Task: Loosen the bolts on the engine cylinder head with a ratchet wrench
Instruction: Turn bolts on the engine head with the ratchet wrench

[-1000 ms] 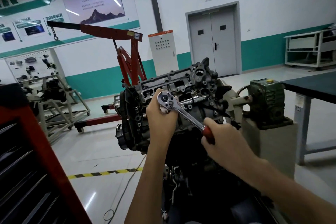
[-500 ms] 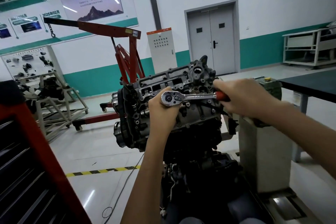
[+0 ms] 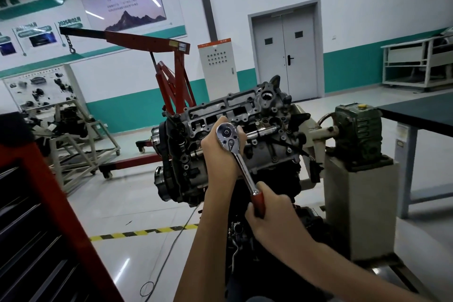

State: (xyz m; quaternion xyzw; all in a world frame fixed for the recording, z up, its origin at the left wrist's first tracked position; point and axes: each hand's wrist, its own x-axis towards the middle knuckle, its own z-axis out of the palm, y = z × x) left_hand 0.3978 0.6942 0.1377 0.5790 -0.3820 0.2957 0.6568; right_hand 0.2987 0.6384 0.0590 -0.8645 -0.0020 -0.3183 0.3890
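Observation:
A dark engine with its grey cylinder head (image 3: pixel 235 110) uppermost is mounted on a stand in the middle of the view. A chrome ratchet wrench (image 3: pixel 241 162) with a red handle is set against the head, its extension bar running into the engine. My left hand (image 3: pixel 218 152) grips behind the round ratchet head and steadies it. My right hand (image 3: pixel 272 216) grips the red handle, which points down and to the right. The bolt under the socket is hidden.
A red toolbox (image 3: pixel 36 216) stands close at the lower left. A red engine crane (image 3: pixel 171 76) is behind the engine. A green gearbox (image 3: pixel 358 135) on a grey pedestal sits right of it, a dark bench (image 3: pixel 421 113) beyond. A cable (image 3: pixel 169 247) lies on the floor.
My right hand has swung the wrench handle from horizontal, pointing right, down to the lower right. My left hand stays on the ratchet head.

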